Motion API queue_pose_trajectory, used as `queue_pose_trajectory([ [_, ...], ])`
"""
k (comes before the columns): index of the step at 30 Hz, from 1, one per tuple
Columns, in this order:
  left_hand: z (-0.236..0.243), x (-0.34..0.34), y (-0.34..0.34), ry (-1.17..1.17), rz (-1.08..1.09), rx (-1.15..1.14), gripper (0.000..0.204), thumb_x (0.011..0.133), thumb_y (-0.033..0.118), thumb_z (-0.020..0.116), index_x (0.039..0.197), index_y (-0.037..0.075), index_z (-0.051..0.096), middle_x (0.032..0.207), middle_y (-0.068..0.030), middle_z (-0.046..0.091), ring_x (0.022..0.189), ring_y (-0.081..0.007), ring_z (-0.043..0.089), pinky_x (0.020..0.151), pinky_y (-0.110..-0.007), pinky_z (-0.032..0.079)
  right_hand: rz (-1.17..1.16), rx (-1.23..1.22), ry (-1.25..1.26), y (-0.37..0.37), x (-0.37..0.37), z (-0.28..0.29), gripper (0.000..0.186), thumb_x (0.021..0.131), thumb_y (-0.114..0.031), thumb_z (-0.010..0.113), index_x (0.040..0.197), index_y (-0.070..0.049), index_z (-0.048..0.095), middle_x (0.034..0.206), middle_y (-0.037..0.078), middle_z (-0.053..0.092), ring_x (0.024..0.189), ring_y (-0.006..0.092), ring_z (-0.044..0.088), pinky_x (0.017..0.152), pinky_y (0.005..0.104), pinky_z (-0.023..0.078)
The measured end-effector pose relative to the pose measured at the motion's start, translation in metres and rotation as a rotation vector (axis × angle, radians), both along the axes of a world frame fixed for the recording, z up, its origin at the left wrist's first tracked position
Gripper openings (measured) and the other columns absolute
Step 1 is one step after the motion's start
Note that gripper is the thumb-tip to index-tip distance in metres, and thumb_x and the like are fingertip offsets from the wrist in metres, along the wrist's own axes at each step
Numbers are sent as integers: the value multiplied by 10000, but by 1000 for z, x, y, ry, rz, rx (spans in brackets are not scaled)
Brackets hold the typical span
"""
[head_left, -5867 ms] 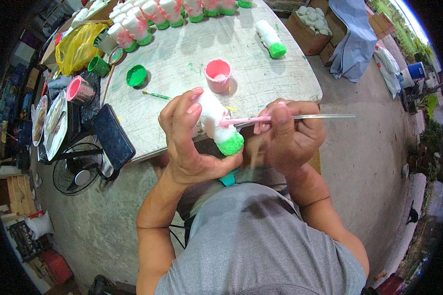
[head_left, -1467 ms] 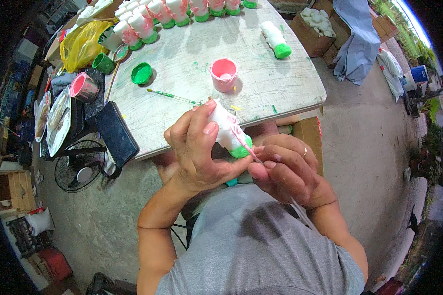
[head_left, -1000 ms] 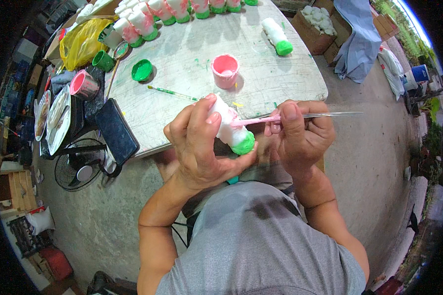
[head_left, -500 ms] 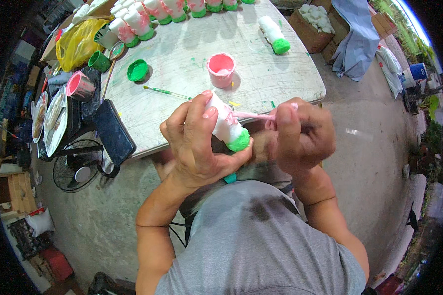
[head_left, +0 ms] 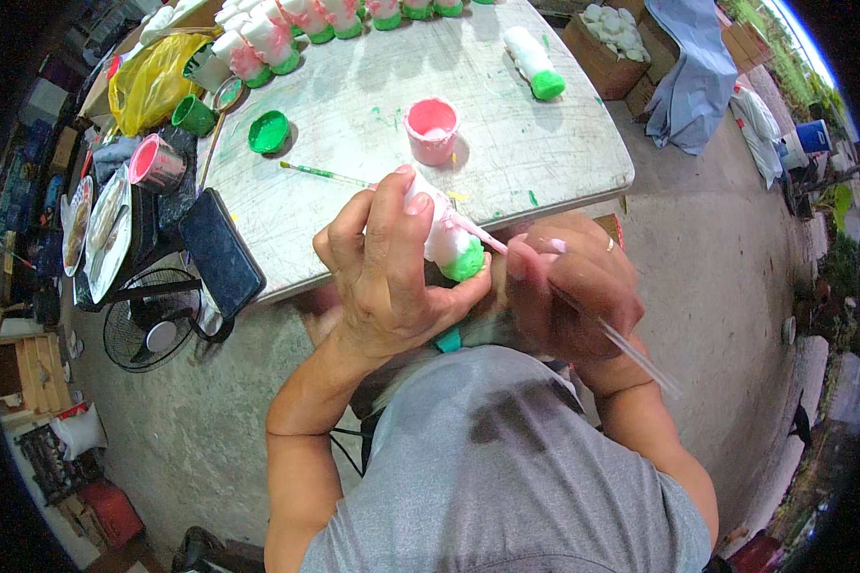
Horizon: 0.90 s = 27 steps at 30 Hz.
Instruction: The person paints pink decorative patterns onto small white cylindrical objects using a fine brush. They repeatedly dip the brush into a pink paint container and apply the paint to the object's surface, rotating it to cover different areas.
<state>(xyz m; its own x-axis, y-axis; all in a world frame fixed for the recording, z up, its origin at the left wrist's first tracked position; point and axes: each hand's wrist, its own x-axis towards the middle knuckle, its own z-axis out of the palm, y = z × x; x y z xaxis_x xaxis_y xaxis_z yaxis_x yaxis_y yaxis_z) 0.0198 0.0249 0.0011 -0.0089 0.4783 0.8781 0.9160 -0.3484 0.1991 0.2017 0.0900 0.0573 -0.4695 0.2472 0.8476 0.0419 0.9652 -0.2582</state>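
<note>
fingers (head_left: 389, 229) of the left hand (head_left: 377, 286) are spanning the length of a white green-ended piece (head_left: 443, 241), gripping it at both ends by the near edge of the table (head_left: 564, 143). the right hand (head_left: 583, 286), partly blurred, is pinching a slim pink-ended tool (head_left: 484, 236) between closed fingers, its tip touching the piece's pink-smeared side. a pink cup (head_left: 432, 138) is standing on the table, and a similar white piece (head_left: 533, 63) is resting farther off.
</note>
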Motion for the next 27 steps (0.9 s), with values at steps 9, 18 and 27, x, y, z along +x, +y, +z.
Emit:
queue_pose_trajectory([
  [9,10,-1,-8,-15,44,-149,1118,592,289,958,1479,-7,346,1372,-227,559,1145,-353,552,999,-454,432,-149,-291,229,-2,0,-22,182,902,1,769,939,-19,592,759,127,691,644,175,684,517,307,544],
  [18,16,3,-9,-257,-24,-219,1231,537,324,1001,1503,-16,318,1384,-232,504,1255,-377,543,1094,-468,469,121,-955,686,3,-25,-25,158,977,3,698,926,-36,554,743,94,678,562,86,610,514,237,524],
  [27,16,3,-10,-211,-10,-168,1210,546,373,993,1489,-4,336,1328,-221,567,1171,-376,561,1007,-482,464,41,-965,650,5,-33,-30,175,963,-3,723,886,-36,569,708,64,662,563,73,617,507,226,517],
])
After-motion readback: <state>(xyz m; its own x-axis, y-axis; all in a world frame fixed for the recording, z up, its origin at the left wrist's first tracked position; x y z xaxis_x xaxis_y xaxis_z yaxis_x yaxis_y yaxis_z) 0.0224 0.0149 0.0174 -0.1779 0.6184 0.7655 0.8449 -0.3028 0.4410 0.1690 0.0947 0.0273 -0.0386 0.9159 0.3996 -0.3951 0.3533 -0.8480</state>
